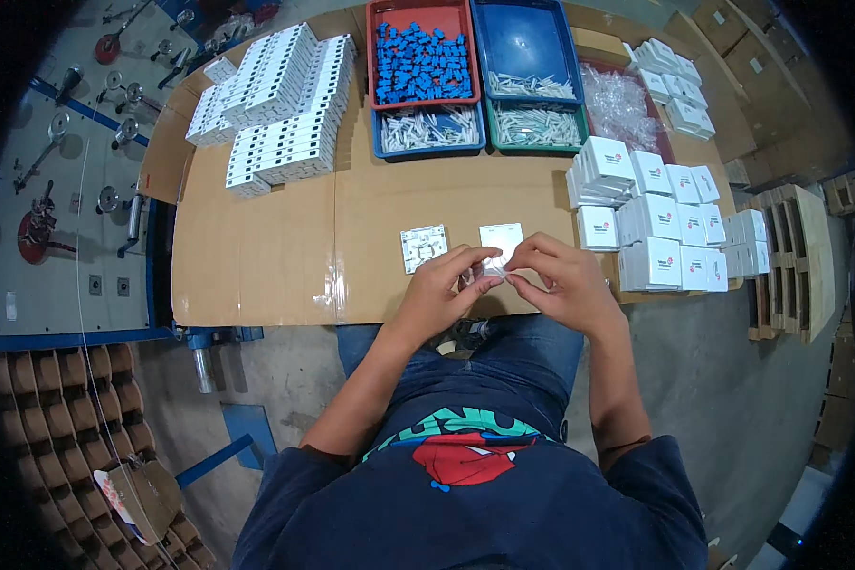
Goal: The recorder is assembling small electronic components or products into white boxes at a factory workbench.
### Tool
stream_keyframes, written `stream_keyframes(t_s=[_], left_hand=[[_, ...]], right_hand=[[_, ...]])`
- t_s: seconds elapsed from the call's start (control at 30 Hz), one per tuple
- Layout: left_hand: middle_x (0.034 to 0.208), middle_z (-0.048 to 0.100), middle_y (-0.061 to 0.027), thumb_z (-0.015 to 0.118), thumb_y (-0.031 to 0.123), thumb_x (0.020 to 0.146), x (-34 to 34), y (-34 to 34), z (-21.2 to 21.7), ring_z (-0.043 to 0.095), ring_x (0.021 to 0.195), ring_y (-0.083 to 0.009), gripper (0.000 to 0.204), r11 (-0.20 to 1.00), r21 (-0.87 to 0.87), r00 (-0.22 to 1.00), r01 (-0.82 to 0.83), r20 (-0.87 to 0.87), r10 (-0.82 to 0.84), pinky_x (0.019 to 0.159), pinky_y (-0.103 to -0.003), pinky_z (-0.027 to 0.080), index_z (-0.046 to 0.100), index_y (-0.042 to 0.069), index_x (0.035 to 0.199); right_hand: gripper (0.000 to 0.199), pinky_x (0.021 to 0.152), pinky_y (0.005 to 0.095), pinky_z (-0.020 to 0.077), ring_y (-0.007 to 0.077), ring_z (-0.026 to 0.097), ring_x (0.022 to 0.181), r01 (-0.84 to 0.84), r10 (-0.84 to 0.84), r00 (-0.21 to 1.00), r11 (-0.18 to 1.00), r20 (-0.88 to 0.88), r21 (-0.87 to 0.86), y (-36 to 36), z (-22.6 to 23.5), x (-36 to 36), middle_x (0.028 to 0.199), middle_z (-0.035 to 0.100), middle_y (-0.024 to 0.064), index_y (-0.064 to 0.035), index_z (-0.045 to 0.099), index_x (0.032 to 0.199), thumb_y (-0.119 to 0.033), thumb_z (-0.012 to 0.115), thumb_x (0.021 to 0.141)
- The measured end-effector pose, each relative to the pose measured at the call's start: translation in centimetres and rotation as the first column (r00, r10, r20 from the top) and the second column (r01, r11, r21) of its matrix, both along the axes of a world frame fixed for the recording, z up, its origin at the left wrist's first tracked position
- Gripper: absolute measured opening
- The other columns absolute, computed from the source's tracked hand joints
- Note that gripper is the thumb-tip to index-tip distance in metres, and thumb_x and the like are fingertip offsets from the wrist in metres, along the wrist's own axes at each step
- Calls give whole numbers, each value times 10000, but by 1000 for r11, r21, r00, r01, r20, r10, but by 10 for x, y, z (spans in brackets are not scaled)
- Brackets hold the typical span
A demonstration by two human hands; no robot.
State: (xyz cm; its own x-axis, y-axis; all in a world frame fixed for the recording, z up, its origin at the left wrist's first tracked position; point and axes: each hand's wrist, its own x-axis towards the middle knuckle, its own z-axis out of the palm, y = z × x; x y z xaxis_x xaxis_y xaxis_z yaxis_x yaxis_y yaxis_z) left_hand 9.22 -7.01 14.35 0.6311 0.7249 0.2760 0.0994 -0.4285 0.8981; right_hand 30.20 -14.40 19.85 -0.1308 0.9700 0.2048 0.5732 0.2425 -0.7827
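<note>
Both hands meet over the near table edge: the left hand and right hand each pinch an end of a small clear bag, its long axis running across between the fingertips, equally near to both. Just beyond the grip lie a switch plate and a white card. Far beyond, a red bin holds blue parts; blue and green bins hold white pieces. White boxes stack to the right.
</note>
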Motion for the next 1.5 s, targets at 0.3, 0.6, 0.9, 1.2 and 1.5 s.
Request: stream_keyframes(t_s=[0.3,0.6,0.9,1.2,1.5], left_hand=[[821,637,-93,791,230,867,0,1,3,601,621,-224,389,994,94,996,-55,-69,62,594,-332,489,692,109,1223],[810,631,-89,778,209,877,1,2,-3,587,592,-227,371,980,191,994,-57,-85,74,568,-355,471,697,99,1222],[958,706,-96,792,211,849,3,7,8,652,951,-305,418,939,342,991,-42,-108,84,889,-410,486,679,92,1234],[1043,723,-124,813,131,822,5,2,4,689,959,-296,346,984,181,987,7,-159,22,868,-378,528,712,32,1137],[1015,711,-134,783,121,871,2,-12,11,699,932,-246,349,999,10,999,-30,17,30,826,-330,530,691,20,1192]], right_hand=[[280,579,229,425,90,559,683,12,-19,992,998,-126,-56,-2,5,-9,1005,679,60,-46,741,1134,-3,726,858],[288,635,245,454,102,590,737,-22,-7,985,985,-170,-169,2,-4,-2,997,690,65,-23,729,1185,22,663,909],[287,714,297,503,196,660,812,-60,55,998,985,-33,-163,-1,-4,0,992,698,95,-20,731,1182,22,639,913],[205,669,288,487,190,652,782,-15,14,1000,993,-10,-116,-5,7,-4,994,700,92,-10,730,1101,-2,658,909],[167,619,285,477,187,645,744,32,-35,993,999,-113,-21,-9,20,-6,928,698,96,-5,721,1074,-7,658,920]])
